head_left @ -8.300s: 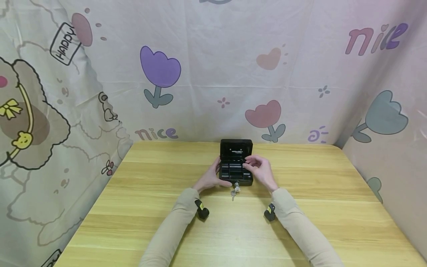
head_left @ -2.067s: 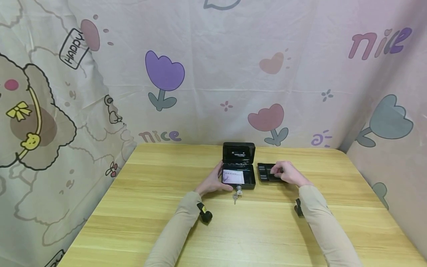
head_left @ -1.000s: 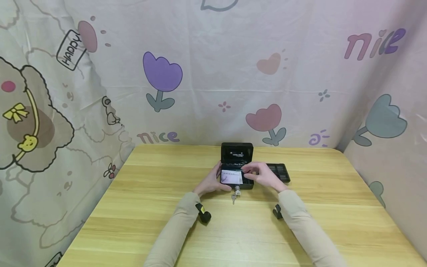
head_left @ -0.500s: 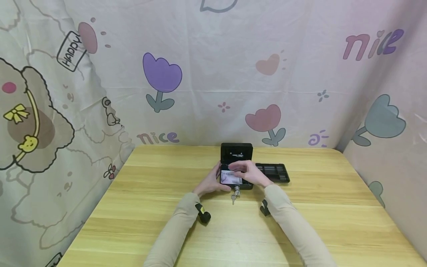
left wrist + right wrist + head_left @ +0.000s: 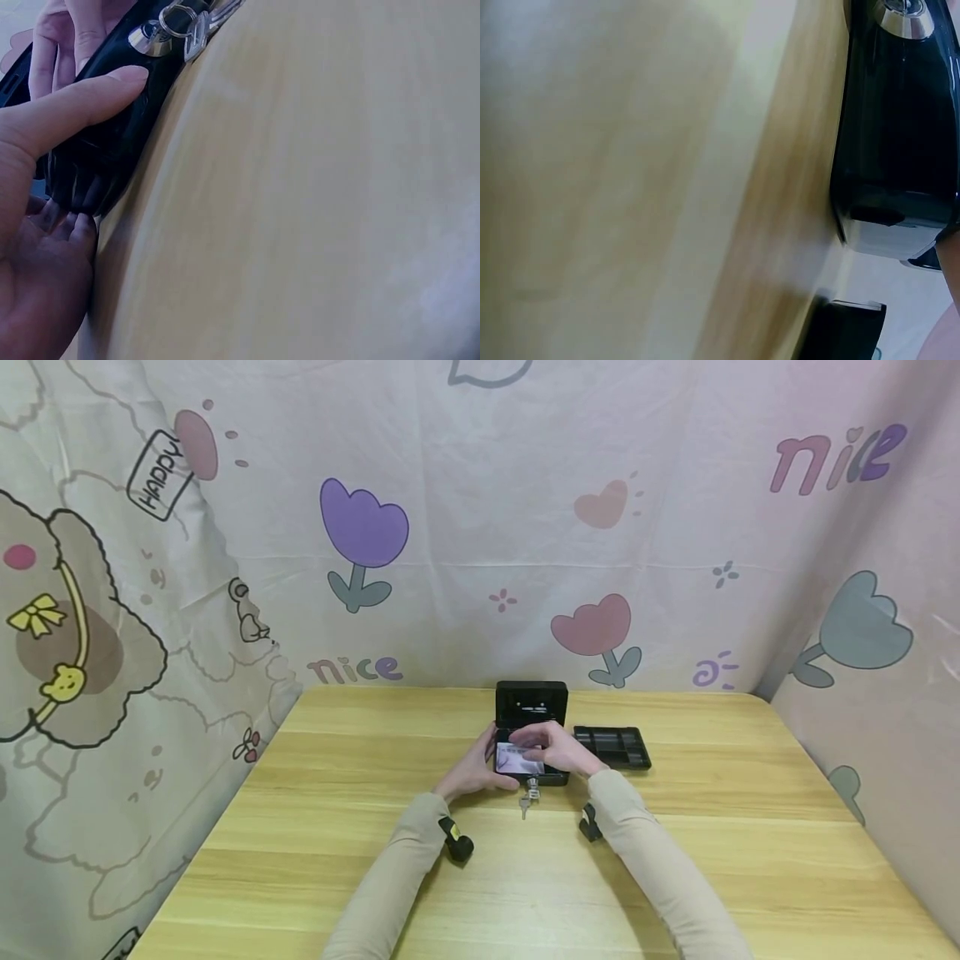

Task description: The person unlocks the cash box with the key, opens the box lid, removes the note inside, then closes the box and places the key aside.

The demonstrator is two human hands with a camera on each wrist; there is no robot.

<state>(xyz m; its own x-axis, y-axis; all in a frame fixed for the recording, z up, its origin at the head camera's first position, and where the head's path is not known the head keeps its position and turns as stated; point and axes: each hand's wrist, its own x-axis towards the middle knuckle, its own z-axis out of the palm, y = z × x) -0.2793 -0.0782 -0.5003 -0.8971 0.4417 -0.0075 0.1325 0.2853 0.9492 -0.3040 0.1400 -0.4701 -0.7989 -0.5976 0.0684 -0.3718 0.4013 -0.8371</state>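
A small black cash box (image 5: 555, 779) stands on the table with its lid (image 5: 531, 692) raised. My left hand (image 5: 474, 770) grips its left side, the thumb (image 5: 97, 101) pressed to the front wall and the fingers round the side. Inside the box lies a pale printed paper (image 5: 513, 764). Over it my right hand (image 5: 558, 747) reaches in from the right, thumb and fingers apart, partly covering paper and interior. Keys (image 5: 525, 806) hang on a ring from the silver lock (image 5: 152, 39) at the front.
Right of the box lies a black compartment tray (image 5: 630, 747) on the wooden table (image 5: 360, 735). A printed cloth (image 5: 465, 510) hangs behind and at both sides. Each wrist carries a small black camera, such as the left camera (image 5: 459, 846).
The divided tray has left the box and now lies to its right, exposing the paper. My right hand has moved left from the tray into the box. My left hand keeps its hold.
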